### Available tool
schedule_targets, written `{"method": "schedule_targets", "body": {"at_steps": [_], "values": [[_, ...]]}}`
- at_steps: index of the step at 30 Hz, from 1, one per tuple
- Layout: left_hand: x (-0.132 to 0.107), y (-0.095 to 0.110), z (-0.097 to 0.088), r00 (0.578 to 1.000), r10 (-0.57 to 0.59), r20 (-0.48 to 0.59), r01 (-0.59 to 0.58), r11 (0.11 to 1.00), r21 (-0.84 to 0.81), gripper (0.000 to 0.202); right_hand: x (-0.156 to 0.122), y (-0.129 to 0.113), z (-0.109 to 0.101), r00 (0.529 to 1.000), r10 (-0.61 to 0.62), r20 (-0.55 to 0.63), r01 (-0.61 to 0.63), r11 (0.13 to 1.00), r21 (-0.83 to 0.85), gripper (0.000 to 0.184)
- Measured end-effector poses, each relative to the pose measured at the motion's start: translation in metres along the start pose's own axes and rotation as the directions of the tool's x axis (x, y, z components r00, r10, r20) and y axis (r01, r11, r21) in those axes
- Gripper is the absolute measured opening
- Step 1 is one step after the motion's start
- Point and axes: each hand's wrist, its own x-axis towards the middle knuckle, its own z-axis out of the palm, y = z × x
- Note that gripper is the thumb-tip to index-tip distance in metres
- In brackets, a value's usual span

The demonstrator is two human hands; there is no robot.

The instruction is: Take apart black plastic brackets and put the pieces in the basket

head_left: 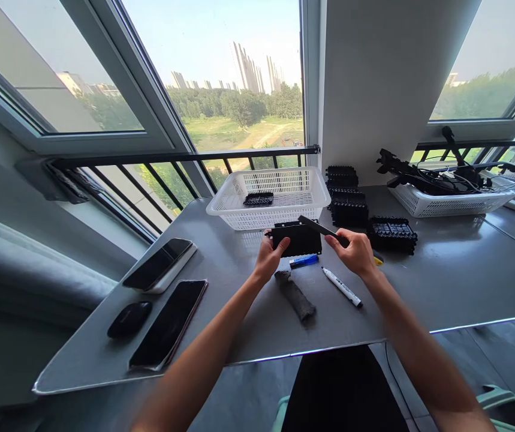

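Observation:
My left hand (271, 257) is closed on the left end of a black plastic panel (300, 241), thumb on its near face. In my right hand (354, 251) is a flat black bar (320, 227), gripped at its near end; it looks like a file, and its far tip lies at the panel's upper edge. Whether the two touch I cannot tell. Below them on the table lie a blue pen-like item (304, 261), a white marker (342, 288) and a rolled dark grey cloth (297, 297). A yellow-ended object (378, 259) is partly hidden behind my right hand.
A white basket (221, 209) behind my hands holds a black part (258, 199). Stacked black parts (348, 207) and another stack (392, 234) stand right. Farther right is a loaded white basket (437, 206). Two phones (169, 324) and a black mouse (129, 319) lie left.

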Motion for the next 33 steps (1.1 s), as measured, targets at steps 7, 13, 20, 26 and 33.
{"method": "schedule_targets", "body": {"at_steps": [7,13,20,26,33], "values": [[-0.016,-0.001,0.017,0.990,-0.038,0.134,0.055,0.990,-0.129,0.043,-0.004,-0.009,0.008,0.998,0.059,-0.011,-0.057,0.992,0.108,0.049],[-0.017,0.000,0.019,0.992,-0.057,0.110,0.078,0.977,-0.201,0.042,-0.003,-0.011,0.006,0.996,0.085,-0.013,-0.081,0.982,0.168,0.043],[-0.021,0.009,0.023,0.999,0.024,0.047,-0.014,0.980,-0.196,0.043,-0.004,-0.009,0.009,0.999,0.034,-0.020,-0.030,0.984,0.178,0.037],[-0.029,0.009,0.032,0.993,0.060,0.101,-0.039,0.980,-0.197,0.044,-0.005,-0.015,0.008,0.999,0.041,-0.027,-0.033,0.967,0.253,0.037],[-0.037,-0.001,0.038,0.969,0.114,0.221,-0.103,0.993,-0.062,0.040,-0.007,-0.023,0.004,0.985,0.028,0.171,-0.103,0.890,0.444,0.057]]}}
